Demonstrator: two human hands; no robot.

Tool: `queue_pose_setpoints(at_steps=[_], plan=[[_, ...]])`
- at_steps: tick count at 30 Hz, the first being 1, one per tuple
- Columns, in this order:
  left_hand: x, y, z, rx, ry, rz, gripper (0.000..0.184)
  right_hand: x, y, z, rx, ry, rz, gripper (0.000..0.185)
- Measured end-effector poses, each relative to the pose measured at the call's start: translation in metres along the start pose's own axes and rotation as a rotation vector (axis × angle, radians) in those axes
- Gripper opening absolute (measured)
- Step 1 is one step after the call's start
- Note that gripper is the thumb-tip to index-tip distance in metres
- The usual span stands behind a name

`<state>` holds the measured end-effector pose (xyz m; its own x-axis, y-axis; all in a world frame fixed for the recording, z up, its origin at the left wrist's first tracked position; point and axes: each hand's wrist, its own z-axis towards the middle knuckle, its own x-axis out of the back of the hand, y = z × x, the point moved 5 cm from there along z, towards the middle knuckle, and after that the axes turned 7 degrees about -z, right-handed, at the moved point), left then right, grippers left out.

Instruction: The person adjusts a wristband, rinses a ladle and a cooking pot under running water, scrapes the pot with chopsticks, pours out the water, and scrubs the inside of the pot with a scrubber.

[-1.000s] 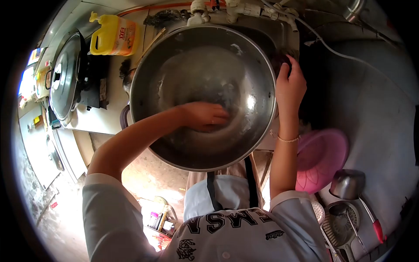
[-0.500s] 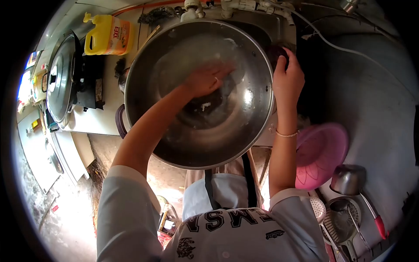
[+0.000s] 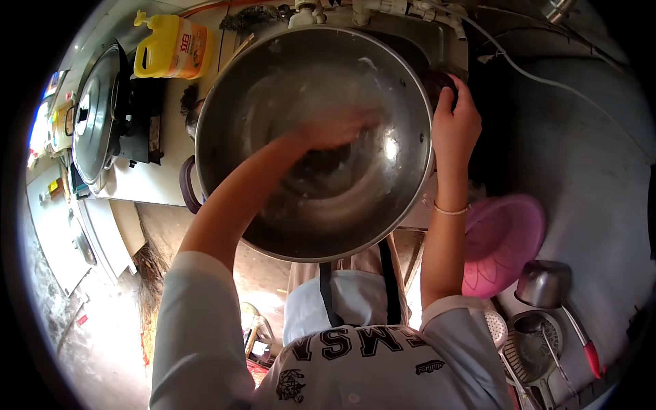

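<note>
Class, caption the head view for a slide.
Left hand inside a round grey metal pan, right hand on its dark handle.

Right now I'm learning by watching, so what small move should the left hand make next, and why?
Probably slide the left hand up the far wall of the pan: pale marks show there beyond it, and the right hand grips the handle, which should help keep the pan steady.

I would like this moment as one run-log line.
left hand: inside pan, motion-blurred | right hand: holding dark handle | pink basin: lower right of pan
</note>
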<state>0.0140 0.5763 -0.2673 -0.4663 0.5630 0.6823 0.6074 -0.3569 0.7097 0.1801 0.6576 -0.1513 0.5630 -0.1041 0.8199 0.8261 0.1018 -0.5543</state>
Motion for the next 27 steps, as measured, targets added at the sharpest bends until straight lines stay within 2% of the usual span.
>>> queue_pose_setpoints(at_steps=[1, 2, 4, 6, 8, 10, 14, 16, 18, 20, 21, 23, 24, 26, 27], plan=[[0.008, -0.014, -0.001, 0.241, 0.114, -0.123, 0.054, 0.000, 0.000, 0.000, 0.001, 0.002, 0.009, 0.024], [0.004, -0.012, 0.002, 0.241, 0.118, -0.128, 0.054, -0.001, 0.000, 0.000, 0.003, 0.004, 0.016, 0.024], [0.002, 0.022, 0.013, -0.006, 0.323, 0.470, 0.054, -0.001, 0.000, 0.001, 0.000, 0.008, -0.006, 0.024], [-0.019, 0.054, 0.020, -0.094, 0.063, 0.149, 0.059, -0.001, -0.001, -0.001, -0.009, 0.003, -0.022, 0.024], [-0.044, 0.083, -0.001, -0.210, 0.168, -0.262, 0.060, -0.001, 0.000, 0.000, -0.035, -0.026, 0.039, 0.025], [-0.040, 0.109, -0.037, -0.223, -0.237, -0.269, 0.060, -0.002, 0.001, 0.000, -0.017, -0.007, 0.004, 0.026], [-0.048, 0.081, -0.063, -0.322, -0.291, -0.203, 0.060, -0.003, 0.001, 0.001, -0.031, -0.014, -0.030, 0.026], [-0.038, 0.070, -0.040, -0.369, -0.150, 0.181, 0.058, -0.002, -0.002, 0.001, -0.033, -0.018, -0.016, 0.026], [-0.024, 0.051, -0.004, -0.131, -0.097, -0.072, 0.055, -0.001, -0.001, 0.002, -0.042, -0.020, -0.013, 0.026], [-0.010, 0.027, 0.023, 0.049, -0.040, 0.039, 0.059, -0.003, 0.002, 0.002, -0.030, -0.011, -0.016, 0.026], [-0.008, 0.011, 0.030, 0.047, -0.033, 0.037, 0.059, -0.003, 0.003, 0.003, -0.023, -0.004, -0.013, 0.027], [0.007, -0.012, 0.028, 0.028, 0.405, 0.474, 0.062, -0.003, 0.003, 0.003, -0.013, -0.012, -0.020, 0.026], [0.009, -0.011, 0.024, 0.031, 0.406, 0.468, 0.062, -0.003, 0.003, 0.002, -0.009, -0.017, -0.018, 0.026], [0.024, -0.030, 0.004, 0.477, 0.427, 0.413, 0.067, 0.000, 0.000, 0.002, -0.037, -0.036, 0.003, 0.026], [0.022, -0.036, -0.008, 0.480, 0.424, 0.417, 0.067, -0.001, -0.001, 0.002, -0.067, -0.051, 0.025, 0.026]])
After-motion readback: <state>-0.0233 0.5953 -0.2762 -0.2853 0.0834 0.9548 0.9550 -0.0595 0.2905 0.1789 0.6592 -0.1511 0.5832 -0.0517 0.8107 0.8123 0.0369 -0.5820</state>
